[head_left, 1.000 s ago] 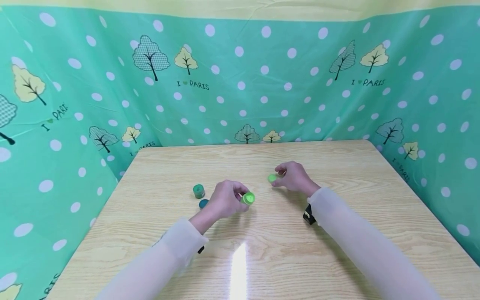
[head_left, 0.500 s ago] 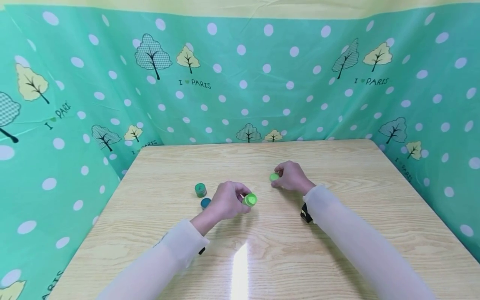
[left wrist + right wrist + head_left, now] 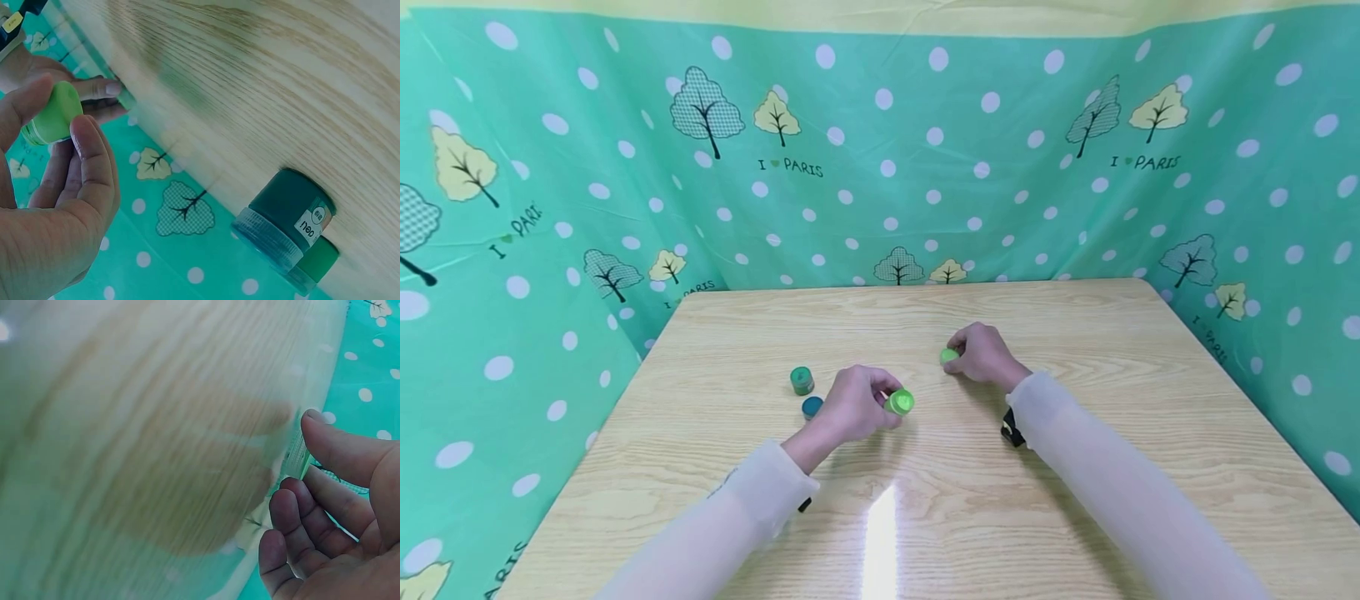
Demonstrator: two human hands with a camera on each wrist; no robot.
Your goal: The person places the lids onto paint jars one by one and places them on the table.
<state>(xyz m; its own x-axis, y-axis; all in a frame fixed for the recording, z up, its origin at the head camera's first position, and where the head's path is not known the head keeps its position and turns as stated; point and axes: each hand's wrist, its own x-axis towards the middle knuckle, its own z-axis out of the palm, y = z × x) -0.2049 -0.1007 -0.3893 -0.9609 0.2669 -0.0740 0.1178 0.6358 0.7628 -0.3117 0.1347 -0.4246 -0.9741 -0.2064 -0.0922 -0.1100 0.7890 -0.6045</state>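
Note:
My left hand [image 3: 853,406] grips a small light-green paint jar [image 3: 898,402] above the table. The jar leans, and bright green shows at its uncapped top in the head view. From the left wrist, this jar [image 3: 59,112] sits between thumb and fingers. Farther back and to the right, my right hand [image 3: 985,354] pinches a light-green lid [image 3: 950,356] at the tabletop. The right wrist view shows the lid's thin edge [image 3: 296,456] between thumb and fingertips. Left of my left hand stand a green jar [image 3: 802,381] and a dark teal-blue jar [image 3: 812,407], partly hidden by that hand.
A light wood-grain table [image 3: 1045,517] lies under both hands, with a bright glare streak in front. A teal dotted curtain [image 3: 880,133] with printed trees surrounds its back and sides. In the left wrist view, the dark jar [image 3: 294,200] carries a "deli" label.
The head view has shifted slightly. Both hands stay nearly in place, the left with the jar and the right with the lid.

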